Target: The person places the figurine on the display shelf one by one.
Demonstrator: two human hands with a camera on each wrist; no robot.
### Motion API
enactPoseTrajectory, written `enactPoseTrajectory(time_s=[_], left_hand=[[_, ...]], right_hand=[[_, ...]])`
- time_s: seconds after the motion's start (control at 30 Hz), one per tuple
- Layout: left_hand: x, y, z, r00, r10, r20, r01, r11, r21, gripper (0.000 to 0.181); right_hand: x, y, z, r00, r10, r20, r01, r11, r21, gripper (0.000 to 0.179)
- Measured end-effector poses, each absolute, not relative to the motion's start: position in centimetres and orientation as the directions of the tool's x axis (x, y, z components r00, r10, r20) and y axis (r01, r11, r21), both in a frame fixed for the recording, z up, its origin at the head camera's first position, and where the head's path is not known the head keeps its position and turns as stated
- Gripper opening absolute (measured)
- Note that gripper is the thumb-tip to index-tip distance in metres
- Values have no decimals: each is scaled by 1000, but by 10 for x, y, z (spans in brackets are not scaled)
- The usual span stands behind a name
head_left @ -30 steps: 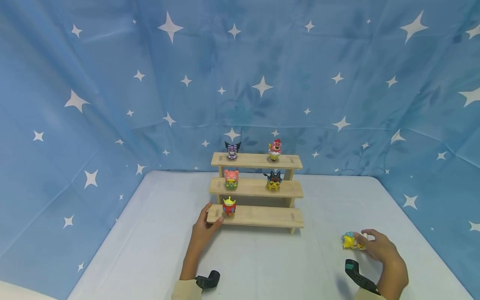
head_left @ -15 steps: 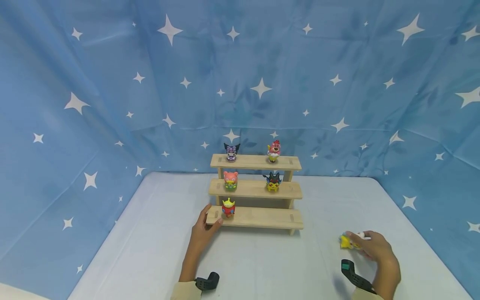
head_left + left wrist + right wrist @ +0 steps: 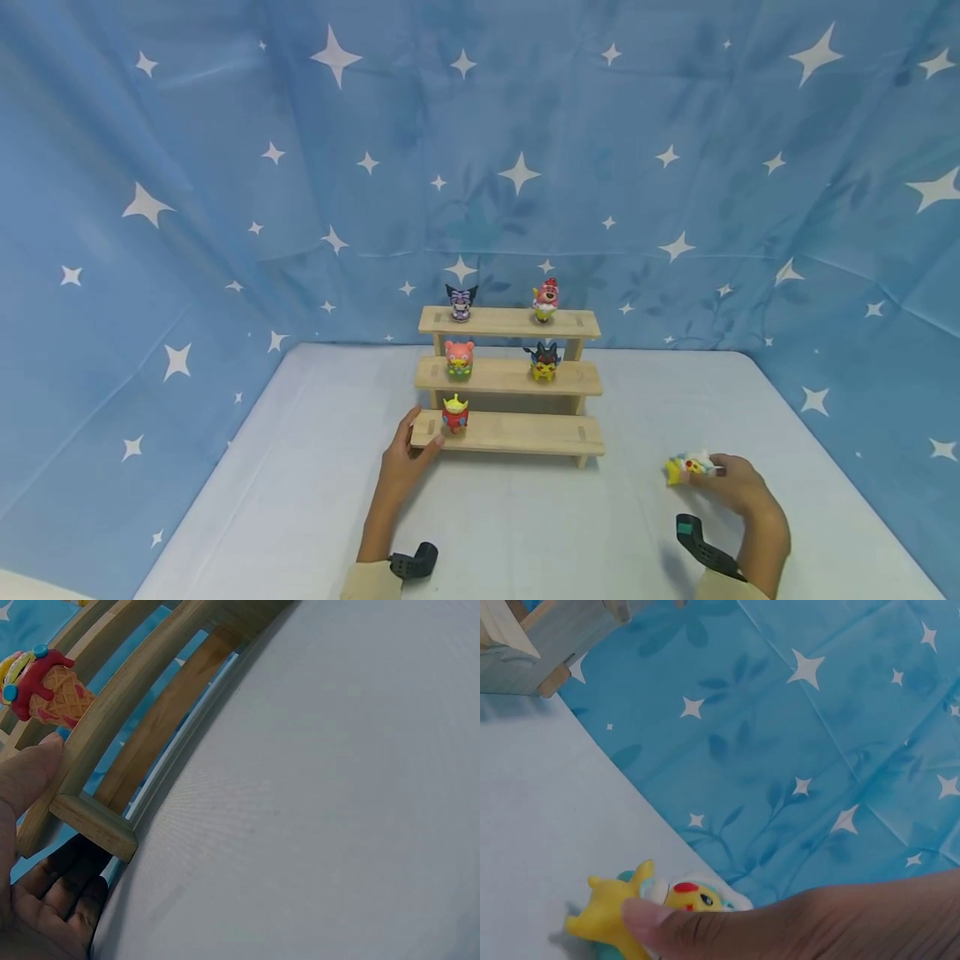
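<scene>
My right hand point(image 3: 742, 487) holds a small yellow figurine point(image 3: 678, 471) with red cheeks and a white and light-blue hood. The figurine lies sideways, and in the right wrist view the thumb point(image 3: 705, 930) crosses its body. The other fingers are mostly hidden there. At the lowest board's left end, my left hand point(image 3: 403, 462) grips the three-step wooden display stand point(image 3: 517, 433), thumb in front and fingers behind. Near that thumb stands a red figurine with a yellow three-pointed top point(image 3: 454, 417); the left wrist view shows its waffle-patterned lower part point(image 3: 64, 694).
On the middle step stand a pink figurine point(image 3: 459, 360) and a black-eared yellow one point(image 3: 543, 362). The top step bears a purple-black figurine point(image 3: 461, 302) and a pink one with a red hat point(image 3: 546, 300). A blue star-patterned cloth point(image 3: 480, 167) hangs behind the white table point(image 3: 525, 525).
My right hand has moved left and slightly away from me with the yellow figurine, whose face now shows more. The left hand keeps its hold on the stand.
</scene>
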State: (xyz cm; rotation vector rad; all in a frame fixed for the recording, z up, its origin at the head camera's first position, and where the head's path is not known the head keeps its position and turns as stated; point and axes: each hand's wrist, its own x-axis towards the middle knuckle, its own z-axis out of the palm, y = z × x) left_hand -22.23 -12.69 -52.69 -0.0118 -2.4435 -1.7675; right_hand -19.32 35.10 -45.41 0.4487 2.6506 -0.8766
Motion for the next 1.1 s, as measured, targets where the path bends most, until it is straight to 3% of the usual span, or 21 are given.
enactPoseTrajectory(time_s=[0.13,0.33,0.47,0.57,0.73,0.87,0.97,1.1], left_hand=[[-223,-127,-526,-993,-59,105,82,307,948,77],[-223,-127,-527,-992,-63,107,82,310,947,77],[-223,-127,-529,-992,-70,107,80,317,945,77],[-223,-127,-530,-992,-70,109,81,322,943,77],[-223,-128,-528,-992,-67,106,79,327,942,76],[-222,-127,-522,-992,-68,105,79,315,946,76],[-216,-124,-511,-993,-63,104,81,303,950,74],[-218,-125,-516,-993,-66,95,70,305,950,75]], right_hand=[[-199,349,-459,-910,201,-364,386,733,-560,95],[-209,338,-469,-941,232,-247,338,608,-719,55],[-213,328,-473,-954,207,-217,298,563,-771,43],[-216,322,-476,-944,239,-227,324,552,-768,52],[-225,308,-478,-899,359,-249,415,521,-746,86],[-233,295,-482,-900,388,-197,403,573,-714,100],[-237,285,-488,-899,414,-141,394,630,-669,102],[-238,273,-492,-877,473,-91,417,650,-635,90]])
